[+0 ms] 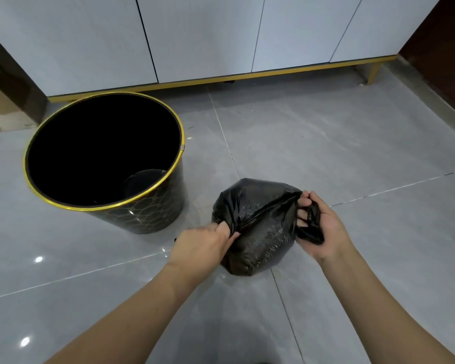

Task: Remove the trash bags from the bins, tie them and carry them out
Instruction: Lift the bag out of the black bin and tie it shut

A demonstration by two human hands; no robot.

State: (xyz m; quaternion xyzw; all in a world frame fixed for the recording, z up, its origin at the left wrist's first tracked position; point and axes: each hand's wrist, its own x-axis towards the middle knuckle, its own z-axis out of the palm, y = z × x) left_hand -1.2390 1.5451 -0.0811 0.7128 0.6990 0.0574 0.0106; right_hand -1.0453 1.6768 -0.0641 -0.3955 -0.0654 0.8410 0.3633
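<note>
Black trash bag (pixel 258 227) out of bin (pixel 104 203), resting on floor tiles just right of it. Left hand (pixel 202 245) and right hand (pixel 318 227) each grip gathered flap — pulled taut. Risks: thin film tearing under hard pull, flap slipping free, loose knot spilling contents.

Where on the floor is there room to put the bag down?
Bare grey tile floor lies right of the bin, stretching back to the white cabinet. More bare tile lies left of the left hand, in front of the bin. It is crowded between the bin and the trash bag, which the right hand also grips.
</note>
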